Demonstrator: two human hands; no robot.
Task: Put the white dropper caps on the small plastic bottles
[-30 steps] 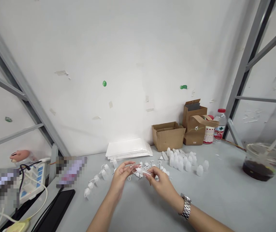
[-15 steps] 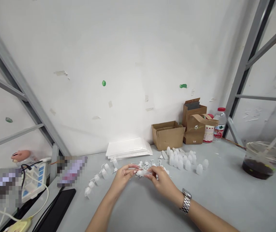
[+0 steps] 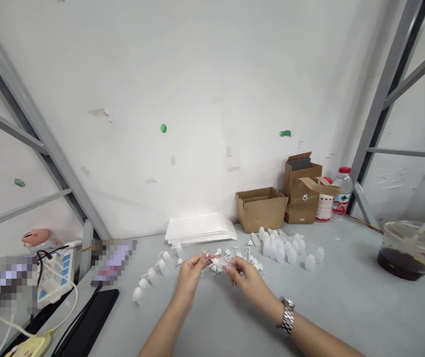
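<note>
My left hand [image 3: 193,271] pinches a small white cap at its fingertips, over the middle of the grey table. Close beside it on the right, my right hand [image 3: 245,277] has its fingers closed on a small translucent bottle [image 3: 227,268], partly hidden by the fingers. White caps [image 3: 256,264] lie in a loose pile behind both hands. To the right stands a cluster of translucent bottles [image 3: 279,252] without caps. Several bottles with white caps attached [image 3: 151,273] form a slanted row left of my left hand.
Behind are a stack of white sheets [image 3: 200,229], a cardboard box [image 3: 261,210], a brown paper bag [image 3: 303,198] and a bottle with a red lid [image 3: 342,191]. A drink cup [image 3: 403,263] stands right; a black device [image 3: 89,322] and power strip [image 3: 56,277] lie left.
The view has shifted slightly, moving the scene a little to the right. My hands have turned slightly and their fingertips have shifted around the small parts.
</note>
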